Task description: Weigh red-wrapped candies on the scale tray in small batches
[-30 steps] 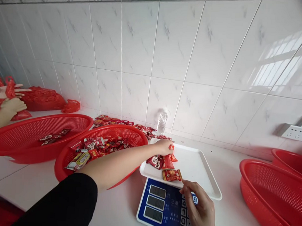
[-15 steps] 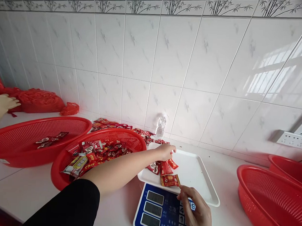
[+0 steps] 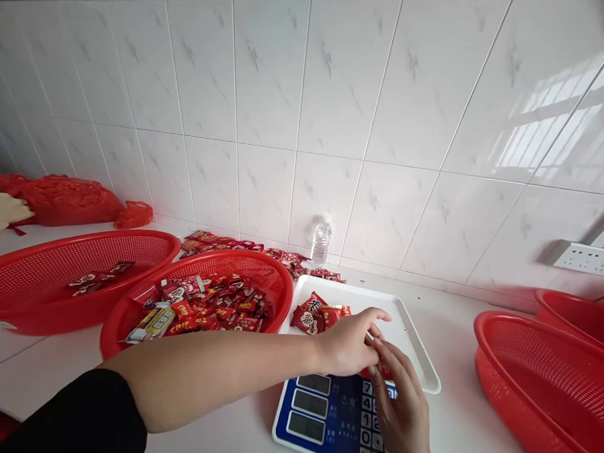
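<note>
My left hand (image 3: 349, 342) reaches across the front edge of the white tray (image 3: 417, 345), which sits on a blue digital scale (image 3: 324, 414). Its fingers are curled and meet my right hand (image 3: 399, 404) there. Between the two hands is a small red snack packet (image 3: 383, 371), pinched by fingers of both and mostly hidden. A few more red packets (image 3: 315, 315) lie at the tray's back left corner. The scale's displays look blank.
A red mesh basket (image 3: 264, 271) of mixed red packets stands left of the tray, and another (image 3: 39, 275) holds a few. Two red baskets (image 3: 525, 376) are at the right. A water bottle (image 3: 321, 243), loose packets, red bags (image 3: 67, 199) and another person's hand (image 3: 2, 210) lie behind.
My left hand has pulled back from the packets at the tray's back to the front edge. It has met my right hand, which has come off the keypad onto the front packet.
</note>
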### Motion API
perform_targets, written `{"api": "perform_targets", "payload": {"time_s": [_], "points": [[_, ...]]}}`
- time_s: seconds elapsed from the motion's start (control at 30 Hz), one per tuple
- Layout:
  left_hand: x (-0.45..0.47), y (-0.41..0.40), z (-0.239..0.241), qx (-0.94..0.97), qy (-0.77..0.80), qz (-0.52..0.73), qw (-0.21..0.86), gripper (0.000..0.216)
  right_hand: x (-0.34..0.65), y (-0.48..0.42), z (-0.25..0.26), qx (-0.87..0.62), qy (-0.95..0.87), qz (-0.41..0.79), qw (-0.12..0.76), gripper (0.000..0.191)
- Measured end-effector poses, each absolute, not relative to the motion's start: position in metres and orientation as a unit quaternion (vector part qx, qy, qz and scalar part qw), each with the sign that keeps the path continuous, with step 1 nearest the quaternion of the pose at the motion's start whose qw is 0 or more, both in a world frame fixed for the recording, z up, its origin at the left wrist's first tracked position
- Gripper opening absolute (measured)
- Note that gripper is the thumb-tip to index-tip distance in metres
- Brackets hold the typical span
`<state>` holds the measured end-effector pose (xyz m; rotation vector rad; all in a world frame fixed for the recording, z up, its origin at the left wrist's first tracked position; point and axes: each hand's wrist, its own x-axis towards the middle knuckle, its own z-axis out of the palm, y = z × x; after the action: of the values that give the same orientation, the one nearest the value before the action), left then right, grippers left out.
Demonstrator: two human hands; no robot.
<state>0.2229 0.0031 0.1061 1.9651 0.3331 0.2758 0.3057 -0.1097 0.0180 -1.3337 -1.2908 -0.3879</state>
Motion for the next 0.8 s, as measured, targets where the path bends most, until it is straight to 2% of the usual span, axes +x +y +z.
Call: {"api": "perform_targets", "payload": {"time_s": [0.13, 0.2, 0.27, 0.37, 0.5, 0.7, 0.8], "points": [[0.214, 0.002, 0.106, 0.802, 0.165, 0.114, 0.563, 0.062, 0.308, -0.11, 0.022, -0.565, -0.562, -0.173, 0.579, 0.028], [0.208, 0.013, 0.111, 0.834, 0.156, 0.151, 0.507, 0.054, 0.31, -0.111, 0.022, -0.575, -0.545, -0.18, 0.584, 0.023], [0.202, 0.029, 0.117, 0.884, 0.147, 0.199, 0.397, 0.051, 0.312, -0.112, 0.022, -0.58, -0.523, -0.191, 0.594, 0.02], [0.19, 0.052, 0.121, 0.925, 0.2, 0.157, 0.283, 0.069, 0.312, -0.113, 0.023, -0.573, -0.511, -0.194, 0.61, 0.019], [0.181, 0.062, 0.114, 0.933, 0.266, 0.013, 0.241, 0.097, 0.307, -0.114, 0.027, -0.557, -0.534, -0.185, 0.609, 0.021], [0.198, 0.057, 0.102, 0.949, 0.238, -0.038, 0.202, 0.108, 0.304, -0.112, 0.029, -0.543, -0.545, -0.16, 0.618, 0.025], [0.215, 0.064, 0.098, 0.964, 0.189, -0.033, 0.185, 0.102, 0.306, -0.111, 0.028, -0.544, -0.545, -0.152, 0.62, 0.025]]}}
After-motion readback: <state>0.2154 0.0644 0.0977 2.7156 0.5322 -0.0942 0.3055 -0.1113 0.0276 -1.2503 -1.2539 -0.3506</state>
